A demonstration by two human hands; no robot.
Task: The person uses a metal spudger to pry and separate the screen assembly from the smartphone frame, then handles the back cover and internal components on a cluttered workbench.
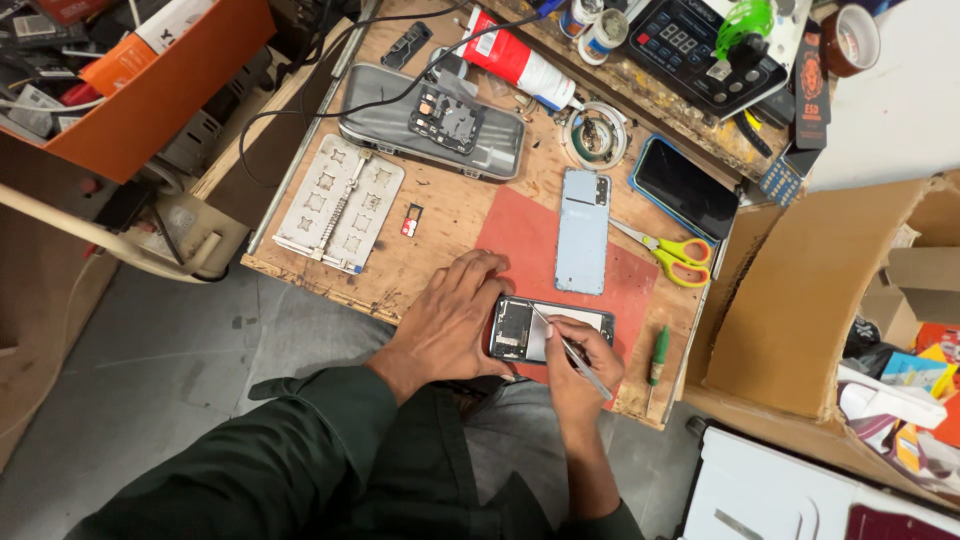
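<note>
Gripping thin metal tweezers (572, 352), right hand (582, 362) probes flat opened phone (530, 329).

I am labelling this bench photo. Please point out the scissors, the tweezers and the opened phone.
scissors (668, 250): head view, near the pivot.
tweezers (572, 352): head view, on the metal shaft.
opened phone (516, 328): head view, on the exposed circuit board.

Worn plywood workbench (450, 215) over grey floor (150, 380), cardboard boxes (800, 310) beside

Scissors (672, 253), a screwdriver (658, 355) and cardboard box (800, 300) lie nearby.
</note>
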